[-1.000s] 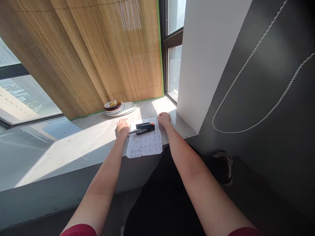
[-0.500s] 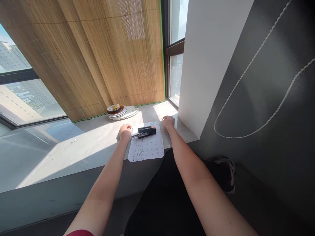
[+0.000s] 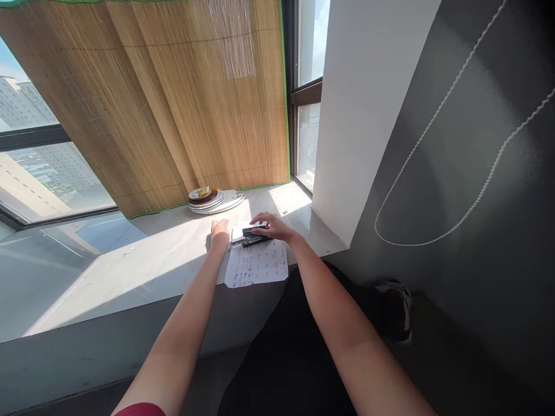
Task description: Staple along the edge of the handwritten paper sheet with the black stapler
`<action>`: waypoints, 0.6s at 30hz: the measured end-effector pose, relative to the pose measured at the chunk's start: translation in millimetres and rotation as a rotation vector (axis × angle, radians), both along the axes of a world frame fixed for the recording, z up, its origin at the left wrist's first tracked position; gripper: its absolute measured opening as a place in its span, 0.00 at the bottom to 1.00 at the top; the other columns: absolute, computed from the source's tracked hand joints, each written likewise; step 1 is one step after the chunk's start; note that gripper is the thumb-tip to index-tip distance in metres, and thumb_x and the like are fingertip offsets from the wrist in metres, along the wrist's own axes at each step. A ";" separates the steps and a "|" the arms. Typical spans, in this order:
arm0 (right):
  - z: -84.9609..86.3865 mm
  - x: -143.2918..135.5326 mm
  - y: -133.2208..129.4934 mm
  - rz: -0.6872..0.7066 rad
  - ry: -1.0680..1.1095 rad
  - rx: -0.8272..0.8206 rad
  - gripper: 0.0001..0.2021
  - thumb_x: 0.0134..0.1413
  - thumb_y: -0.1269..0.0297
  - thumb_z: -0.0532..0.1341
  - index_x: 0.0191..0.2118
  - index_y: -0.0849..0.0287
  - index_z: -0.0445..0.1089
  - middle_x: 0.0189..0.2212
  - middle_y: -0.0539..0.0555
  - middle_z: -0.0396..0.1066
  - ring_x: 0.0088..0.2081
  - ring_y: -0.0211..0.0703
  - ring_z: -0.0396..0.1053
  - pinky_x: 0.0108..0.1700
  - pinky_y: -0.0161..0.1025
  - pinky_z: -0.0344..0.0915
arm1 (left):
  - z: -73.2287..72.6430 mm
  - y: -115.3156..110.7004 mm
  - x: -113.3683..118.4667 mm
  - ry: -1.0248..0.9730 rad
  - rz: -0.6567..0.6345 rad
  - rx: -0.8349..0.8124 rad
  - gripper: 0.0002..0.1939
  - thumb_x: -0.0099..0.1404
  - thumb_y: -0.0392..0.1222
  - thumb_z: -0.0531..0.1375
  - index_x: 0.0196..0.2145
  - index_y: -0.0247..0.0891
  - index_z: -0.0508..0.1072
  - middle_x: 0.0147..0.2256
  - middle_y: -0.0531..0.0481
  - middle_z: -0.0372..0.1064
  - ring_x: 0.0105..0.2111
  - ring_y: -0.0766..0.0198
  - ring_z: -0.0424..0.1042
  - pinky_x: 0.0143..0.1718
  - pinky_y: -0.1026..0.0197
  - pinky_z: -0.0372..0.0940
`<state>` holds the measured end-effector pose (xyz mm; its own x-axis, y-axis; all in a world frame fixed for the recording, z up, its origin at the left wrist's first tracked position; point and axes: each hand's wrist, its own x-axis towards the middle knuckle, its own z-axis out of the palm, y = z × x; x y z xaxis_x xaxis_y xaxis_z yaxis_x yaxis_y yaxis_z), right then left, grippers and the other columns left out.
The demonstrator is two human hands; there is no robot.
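Observation:
A black stapler (image 3: 249, 240) lies across the upper part of a white sheet with handwriting (image 3: 258, 266) on the pale sill. My right hand (image 3: 274, 226) has its fingers arched over the stapler and its thumb along the near side, gripping it and hiding its right end. To the left of the stapler, beside the sheet's upper left edge, my left hand (image 3: 219, 233) rests on the sill with thumb and fingers slightly apart. Nothing can be made out in it.
Stacked plates (image 3: 206, 200) stand behind my left hand, with a larger oval plate (image 3: 234, 200) under them. A bamboo blind (image 3: 173, 104) hangs behind. At the right are a white wall (image 3: 368, 86) and a looped bead cord (image 3: 409, 244). A shoe (image 3: 401, 312) shows below.
My right hand has moved left from the sill beside the sheet onto the stapler and taken hold of it. My left hand stays in nearly the same place.

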<state>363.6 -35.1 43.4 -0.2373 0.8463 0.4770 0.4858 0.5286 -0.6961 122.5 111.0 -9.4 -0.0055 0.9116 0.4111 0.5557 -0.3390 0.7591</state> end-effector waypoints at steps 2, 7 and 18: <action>-6.3 -4.9 2.4 0.014 -0.105 -0.010 0.17 0.59 0.52 0.74 0.51 0.52 0.82 0.49 0.56 0.80 0.54 0.50 0.73 0.52 0.42 0.68 | 3.4 -2.7 -2.5 -0.035 0.002 0.023 0.09 0.66 0.47 0.64 0.33 0.41 0.80 0.43 0.36 0.72 0.43 0.45 0.75 0.49 0.46 0.66; -21.4 -12.5 15.1 -0.050 -0.229 -0.035 0.18 0.60 0.61 0.74 0.55 0.52 0.80 0.49 0.55 0.81 0.55 0.50 0.73 0.54 0.42 0.66 | 11.5 -10.5 -8.4 -0.119 -0.043 0.088 0.06 0.67 0.44 0.62 0.36 0.41 0.78 0.46 0.35 0.73 0.47 0.46 0.74 0.55 0.46 0.66; -19.2 -16.6 15.1 -0.174 -0.249 -0.044 0.13 0.55 0.66 0.75 0.47 0.52 0.83 0.43 0.54 0.81 0.45 0.49 0.75 0.45 0.38 0.65 | 18.6 -26.6 3.0 -0.204 -0.339 0.078 0.13 0.64 0.48 0.66 0.43 0.40 0.77 0.34 0.46 0.76 0.37 0.55 0.77 0.45 0.53 0.73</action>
